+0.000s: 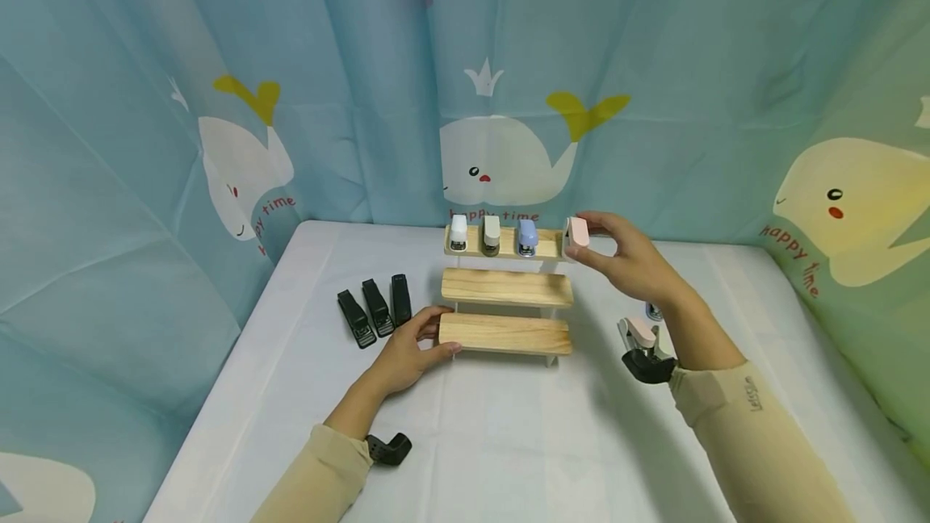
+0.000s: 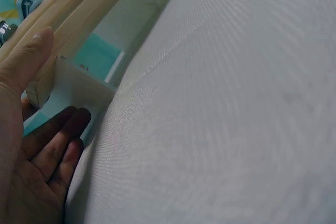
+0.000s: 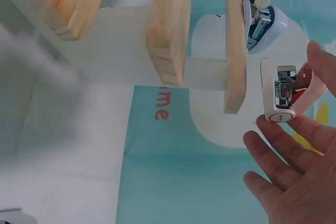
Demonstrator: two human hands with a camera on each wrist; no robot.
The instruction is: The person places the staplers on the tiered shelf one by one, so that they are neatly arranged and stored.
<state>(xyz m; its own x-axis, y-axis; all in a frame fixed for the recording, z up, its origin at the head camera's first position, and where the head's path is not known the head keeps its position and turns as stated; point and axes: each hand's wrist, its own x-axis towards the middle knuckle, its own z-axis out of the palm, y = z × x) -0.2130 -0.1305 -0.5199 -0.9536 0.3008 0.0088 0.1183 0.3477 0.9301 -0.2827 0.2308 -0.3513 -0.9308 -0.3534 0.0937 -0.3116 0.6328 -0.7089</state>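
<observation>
A pale pink mini stapler (image 1: 577,236) is pinched between the thumb and fingers of my right hand (image 1: 630,263) at the right end of the top board. The right wrist view shows a gap between this stapler's base (image 3: 269,90) and the board. On that same board of the three-step wooden rack (image 1: 504,333) stand a white stapler (image 1: 458,231), a grey-green one (image 1: 492,234) and a blue one (image 1: 527,236), side by side. My left hand (image 1: 407,353) grips the left end of the lowest board, its thumb (image 2: 31,59) along the wood.
Several black staplers (image 1: 356,319) lie on the white table (image 1: 494,442) left of the rack. Right of it, partly behind my right wrist, are another pink stapler (image 1: 639,332), a grey-green one (image 1: 663,341) and a blue one (image 1: 654,311). A whale-print curtain (image 1: 385,63) hangs behind.
</observation>
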